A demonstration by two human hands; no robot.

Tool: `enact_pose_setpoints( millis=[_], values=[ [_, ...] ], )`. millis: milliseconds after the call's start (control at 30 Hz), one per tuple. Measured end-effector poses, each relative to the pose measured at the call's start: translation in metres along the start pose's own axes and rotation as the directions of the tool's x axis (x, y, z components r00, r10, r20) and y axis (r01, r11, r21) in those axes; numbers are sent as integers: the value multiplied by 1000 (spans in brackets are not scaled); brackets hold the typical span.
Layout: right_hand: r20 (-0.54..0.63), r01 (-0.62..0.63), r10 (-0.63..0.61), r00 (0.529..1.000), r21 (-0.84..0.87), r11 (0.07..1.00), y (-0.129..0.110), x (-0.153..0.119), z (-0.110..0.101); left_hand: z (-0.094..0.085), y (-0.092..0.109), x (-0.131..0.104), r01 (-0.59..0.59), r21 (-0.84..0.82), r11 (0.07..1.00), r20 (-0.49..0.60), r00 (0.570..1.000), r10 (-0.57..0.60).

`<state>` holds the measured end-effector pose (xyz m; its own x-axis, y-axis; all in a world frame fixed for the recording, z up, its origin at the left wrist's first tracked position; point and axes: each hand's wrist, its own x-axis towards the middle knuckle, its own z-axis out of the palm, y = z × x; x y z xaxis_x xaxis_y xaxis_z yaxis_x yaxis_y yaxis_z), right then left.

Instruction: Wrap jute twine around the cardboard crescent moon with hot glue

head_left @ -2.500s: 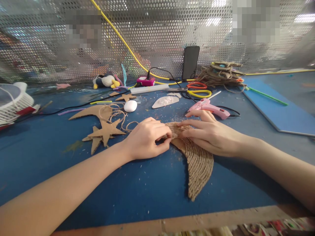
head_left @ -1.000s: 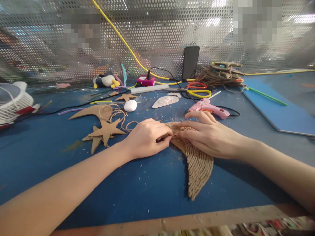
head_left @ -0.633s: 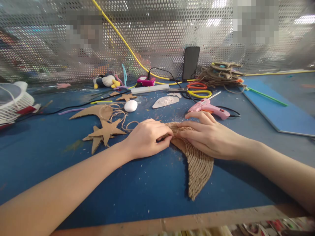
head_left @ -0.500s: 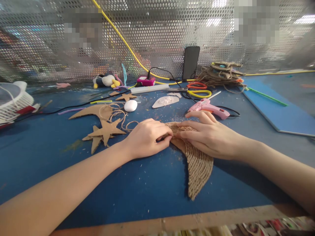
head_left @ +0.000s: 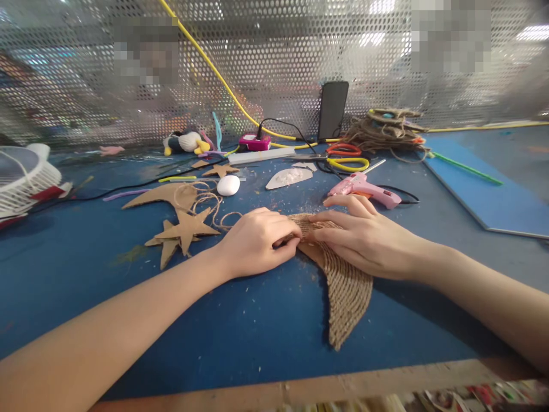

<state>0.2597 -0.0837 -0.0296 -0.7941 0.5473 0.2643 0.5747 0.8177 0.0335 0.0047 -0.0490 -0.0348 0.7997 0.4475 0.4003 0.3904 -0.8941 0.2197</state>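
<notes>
Tan crescent (head_left: 345,286) ribbed with close twine rows, under the fingers (head_left: 326,217) of both hands. Beyond the fingertips: pink glue gun (head_left: 364,189), red and yellow scissors (head_left: 347,157). Left of the fingers: brown cardboard stars (head_left: 182,232), white pebble (head_left: 227,185). Blue table (head_left: 240,332); silver perforated screen (head_left: 278,63).

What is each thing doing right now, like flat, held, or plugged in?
Twine crescent: flat, pressed by both hands.
Left hand: pinching crescent's end.
Right hand: flat on crescent.
Glue gun: lying down, corded.
Phone: upright, screen dark.
Scissors: lying flat.
Stars: flat, overlapping.
</notes>
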Motion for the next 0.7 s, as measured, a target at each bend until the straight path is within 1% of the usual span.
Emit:
enact_pose_setpoints(
  millis=[200, 467, 533, 567, 700],
  values=[
    [-3, -5, 5, 1000, 1, 1000, 0, 0, 0, 0, 0, 0, 7, 4, 1000, 2, 1000, -7],
    [-59, 6, -7, 998, -25, 1000, 1, -1, 0, 1, -1, -1, 7, -7, 1000, 4, 1000, -7],
    [-105, 6, -8, 994, -23, 1000, 0, 1, -1, 1, -1, -1, 13, -5, 1000, 9, 1000, -13],
    [-147, 3, -6, 989, -16, 1000, -1, 2, -1, 1, -1, -1, 17, -4, 1000, 11, 1000, -17],
    [-309, 5, -4, 951, 3, 1000, -3, 6, -3, 1, -1, -1, 26, -8, 1000, 12, 1000, -26]
  ],
)
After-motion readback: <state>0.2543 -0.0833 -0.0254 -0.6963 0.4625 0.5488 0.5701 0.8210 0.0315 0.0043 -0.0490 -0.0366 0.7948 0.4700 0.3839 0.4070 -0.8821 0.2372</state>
